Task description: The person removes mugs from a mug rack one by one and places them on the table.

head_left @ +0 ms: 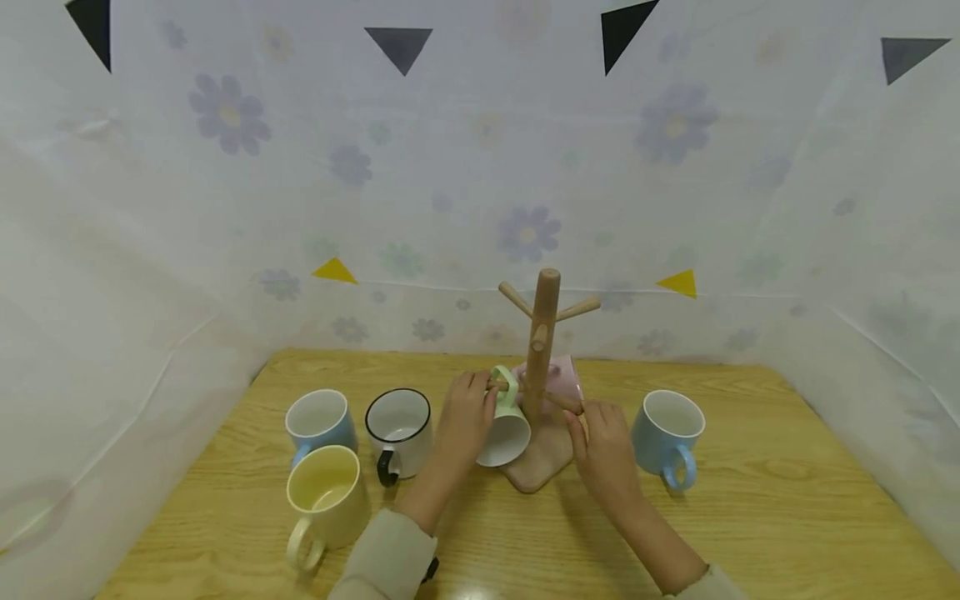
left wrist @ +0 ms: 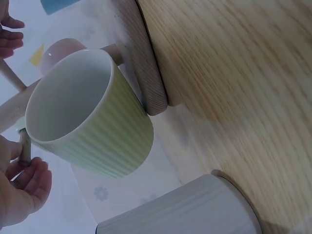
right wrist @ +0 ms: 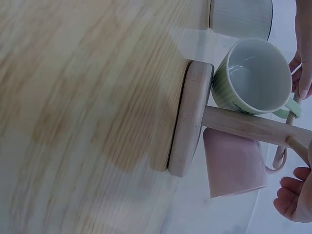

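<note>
Left hand [head_left: 461, 421] and right hand [head_left: 606, 442] at a pale wooden mug tree [head_left: 538, 367]
The left grip pinches a round peg [head_left: 497, 386] where a pale-green ribbed mug [left wrist: 114, 134] hangs by its handle; the right grip pinches another peg [head_left: 562, 402]. A smooth pink mug [head_left: 566, 380] is behind the post [head_left: 546, 317], a white flowered cloth [head_left: 450, 167] beyond.

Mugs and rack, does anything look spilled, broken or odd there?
Nothing stands out. The green mug tilts, but it hangs on the rack, as does the pink mug. Four other mugs stand upright; no spill or crack shows.
</note>
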